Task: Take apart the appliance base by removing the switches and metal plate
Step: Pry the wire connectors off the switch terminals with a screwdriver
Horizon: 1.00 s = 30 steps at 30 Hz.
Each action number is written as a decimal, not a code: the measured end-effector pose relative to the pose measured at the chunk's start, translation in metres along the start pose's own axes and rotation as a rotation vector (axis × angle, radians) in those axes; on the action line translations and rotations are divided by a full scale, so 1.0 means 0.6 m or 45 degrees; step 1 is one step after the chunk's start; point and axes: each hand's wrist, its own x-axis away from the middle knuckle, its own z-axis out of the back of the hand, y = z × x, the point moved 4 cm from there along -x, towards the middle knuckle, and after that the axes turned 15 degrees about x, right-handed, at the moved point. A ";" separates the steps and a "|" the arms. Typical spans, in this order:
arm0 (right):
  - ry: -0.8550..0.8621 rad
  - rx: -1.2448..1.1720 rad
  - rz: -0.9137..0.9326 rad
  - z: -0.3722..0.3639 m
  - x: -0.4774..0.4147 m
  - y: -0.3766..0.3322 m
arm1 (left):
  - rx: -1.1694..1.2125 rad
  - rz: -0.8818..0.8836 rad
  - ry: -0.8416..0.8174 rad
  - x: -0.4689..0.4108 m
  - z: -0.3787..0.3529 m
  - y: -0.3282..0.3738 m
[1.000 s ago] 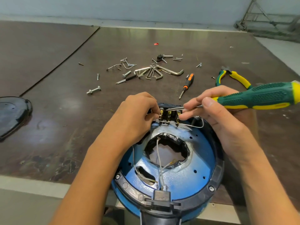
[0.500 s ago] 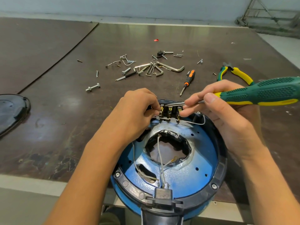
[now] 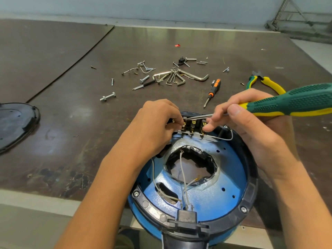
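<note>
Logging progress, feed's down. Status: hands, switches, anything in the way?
Right hand grips screwdriver, tip at switches. Left hand pinches their left end. Switches not yet out of base. Wire loops beside them.

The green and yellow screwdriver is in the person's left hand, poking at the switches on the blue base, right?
Not quite. In the head view, the right hand holds the green and yellow screwdriver, its tip at the switches on the blue base; the left hand pinches the switches.
</note>
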 end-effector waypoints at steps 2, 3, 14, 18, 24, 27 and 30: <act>-0.018 0.036 -0.001 -0.005 -0.009 -0.003 | 0.001 0.005 0.006 0.000 0.000 -0.001; -0.021 0.045 -0.005 -0.007 -0.014 -0.004 | -0.001 0.005 0.010 -0.001 0.000 -0.001; 0.017 0.074 0.052 -0.043 -0.035 -0.019 | -0.021 0.004 0.016 -0.001 -0.001 -0.001; 0.068 -0.030 -0.025 -0.041 -0.036 -0.021 | -0.027 0.008 0.012 -0.001 -0.002 0.000; 0.198 -0.064 -0.195 -0.037 -0.046 -0.010 | -0.036 -0.004 0.017 -0.001 0.000 -0.001; 0.245 -0.126 -0.261 -0.033 -0.048 -0.004 | -0.041 -0.012 0.027 -0.001 -0.001 -0.002; 0.234 -0.258 -0.331 -0.029 -0.051 0.003 | -0.038 -0.013 0.036 0.000 -0.001 -0.003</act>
